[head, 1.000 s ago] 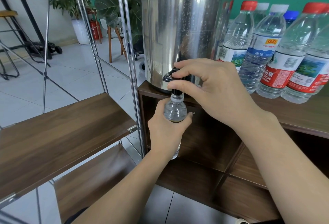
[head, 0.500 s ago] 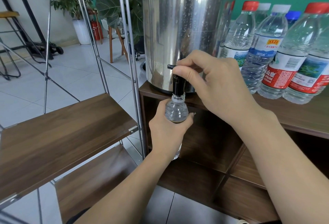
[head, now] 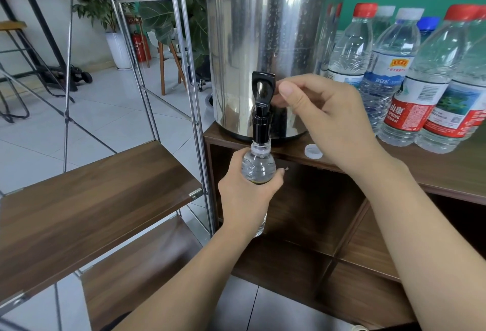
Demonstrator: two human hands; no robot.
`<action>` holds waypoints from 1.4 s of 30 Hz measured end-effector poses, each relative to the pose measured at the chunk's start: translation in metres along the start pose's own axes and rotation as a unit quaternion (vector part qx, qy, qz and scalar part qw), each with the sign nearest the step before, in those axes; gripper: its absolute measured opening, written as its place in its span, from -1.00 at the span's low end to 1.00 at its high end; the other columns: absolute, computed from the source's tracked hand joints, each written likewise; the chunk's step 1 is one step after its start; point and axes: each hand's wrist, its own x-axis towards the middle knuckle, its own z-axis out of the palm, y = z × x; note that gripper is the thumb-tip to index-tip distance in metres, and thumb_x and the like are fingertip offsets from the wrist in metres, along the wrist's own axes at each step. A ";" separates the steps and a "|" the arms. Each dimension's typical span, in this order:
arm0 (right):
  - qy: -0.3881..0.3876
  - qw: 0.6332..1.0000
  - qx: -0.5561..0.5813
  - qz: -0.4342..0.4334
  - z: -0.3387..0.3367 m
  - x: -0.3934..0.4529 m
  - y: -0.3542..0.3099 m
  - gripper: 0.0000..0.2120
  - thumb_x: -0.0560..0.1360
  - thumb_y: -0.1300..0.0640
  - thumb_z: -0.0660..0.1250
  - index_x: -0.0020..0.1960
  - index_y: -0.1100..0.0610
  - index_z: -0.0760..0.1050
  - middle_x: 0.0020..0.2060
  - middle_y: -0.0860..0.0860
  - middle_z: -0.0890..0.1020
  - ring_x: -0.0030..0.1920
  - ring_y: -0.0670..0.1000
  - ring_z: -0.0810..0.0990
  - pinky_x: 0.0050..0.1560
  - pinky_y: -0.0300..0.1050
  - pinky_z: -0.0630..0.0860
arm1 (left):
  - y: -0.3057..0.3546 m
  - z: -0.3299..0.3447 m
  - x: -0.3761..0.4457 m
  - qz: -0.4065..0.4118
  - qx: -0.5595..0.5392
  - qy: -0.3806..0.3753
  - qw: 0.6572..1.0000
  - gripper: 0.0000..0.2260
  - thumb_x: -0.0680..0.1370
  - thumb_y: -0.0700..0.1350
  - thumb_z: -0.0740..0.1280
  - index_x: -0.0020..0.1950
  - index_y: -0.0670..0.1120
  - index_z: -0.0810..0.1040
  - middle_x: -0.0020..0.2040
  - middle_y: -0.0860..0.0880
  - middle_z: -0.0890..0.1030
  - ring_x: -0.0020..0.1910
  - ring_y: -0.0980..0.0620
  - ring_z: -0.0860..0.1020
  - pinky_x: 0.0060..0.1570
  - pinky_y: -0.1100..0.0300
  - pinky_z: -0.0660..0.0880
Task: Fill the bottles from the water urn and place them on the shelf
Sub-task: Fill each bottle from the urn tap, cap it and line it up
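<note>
A steel water urn (head: 263, 41) stands on the wooden cabinet (head: 447, 173). Its black tap lever (head: 263, 86) stands upright above the spout. My left hand (head: 244, 199) grips a clear, uncapped bottle (head: 259, 165), whose mouth sits right under the spout. My right hand (head: 326, 118) hovers just right of the lever with loosely curled fingers that hold nothing. A white bottle cap (head: 313, 151) lies on the cabinet top beside the urn. The wooden shelf (head: 92, 199) of the metal rack is to the left.
Several capped water bottles (head: 410, 78) with red, white and blue caps stand to the right of the urn. The rack's steel posts (head: 194, 94) rise between shelf and cabinet. Open cabinet compartments lie below. Chairs, stools and plants stand behind on the tiled floor.
My right hand raised the tap lever from its pressed-down position to upright and let go of it. My left hand kept the bottle under the spout.
</note>
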 end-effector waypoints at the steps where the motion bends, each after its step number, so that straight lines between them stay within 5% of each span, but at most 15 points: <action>1: 0.004 1.000 0.006 0.008 -0.003 -0.001 0.003 -0.82 0.64 0.03 0.34 0.11 0.08 0.66 -0.10 -0.14 0.73 -0.01 -0.22 0.69 0.06 -0.32 0.54 | 0.000 0.000 0.000 -0.003 0.000 -0.002 1.000 -0.53 0.39 -0.01 0.66 0.18 0.17 0.51 -0.04 0.25 0.65 0.01 0.35 0.60 0.00 0.53 0.46; 8: -0.053 0.974 -0.205 0.085 -0.027 -0.018 0.050 -0.69 0.55 -0.18 0.38 0.12 0.02 0.66 -0.10 -0.14 0.69 -0.05 -0.19 0.63 -0.01 -0.40 0.47 | 0.001 -0.001 -0.002 -0.021 0.000 0.005 1.000 -0.53 0.37 0.05 0.65 0.20 0.17 0.54 -0.03 0.31 0.65 0.00 0.32 0.61 0.01 0.48 0.48; 13: -0.133 0.943 -0.269 0.140 -0.035 -0.030 0.072 -0.53 0.43 -0.27 0.46 0.19 0.02 0.62 0.00 -0.11 0.61 -0.02 -0.10 0.55 -0.02 -0.14 0.44 | 0.001 -0.005 -0.005 -0.012 0.002 0.001 1.000 -0.50 0.39 0.05 0.65 0.26 0.13 0.54 0.02 0.21 0.67 0.03 0.28 0.63 0.07 0.40 0.53; 24: -0.143 0.970 -0.179 0.086 -0.023 -0.035 0.055 -0.68 0.45 -0.04 0.54 0.18 -0.04 0.63 -0.09 -0.23 0.62 -0.13 -0.26 0.58 -0.14 -0.42 0.44 | 0.001 -0.013 -0.014 -0.016 0.002 -0.003 1.000 -0.55 0.39 0.01 0.65 0.19 0.15 0.55 -0.03 0.19 0.68 -0.02 0.24 0.65 0.06 0.29 0.57; 30: -0.177 0.980 -0.074 0.057 -0.009 -0.039 0.026 -0.69 0.42 0.08 0.59 0.14 0.01 0.67 -0.19 -0.24 0.63 -0.17 -0.24 0.57 -0.15 -0.38 0.47 | 0.006 -0.022 -0.024 -0.001 -0.010 -0.021 1.000 -0.54 0.39 -0.04 0.66 0.19 0.15 0.55 0.00 0.25 0.67 0.00 0.24 0.65 0.01 0.39 0.53; 38: -0.197 0.978 0.026 0.069 -0.010 -0.042 0.009 -0.64 0.39 0.14 0.61 0.16 0.02 0.66 -0.02 -0.12 0.72 -0.04 -0.15 0.66 -0.01 -0.23 0.59 | 0.012 -0.028 -0.039 0.029 0.001 -0.055 0.998 -0.51 0.37 0.00 0.67 0.22 0.15 0.57 -0.01 0.19 0.69 0.00 0.17 0.68 0.07 0.15 0.62; 42: -0.220 0.973 0.017 0.069 -0.017 -0.042 0.004 -0.72 0.39 0.11 0.60 0.09 -0.01 0.70 -0.08 -0.10 0.72 -0.07 -0.14 0.65 -0.02 -0.20 0.56 | 0.013 -0.030 -0.043 0.046 0.013 -0.078 0.996 -0.53 0.37 0.00 0.67 0.18 0.16 0.57 -0.05 0.21 0.69 -0.04 0.19 0.68 0.00 0.27 0.60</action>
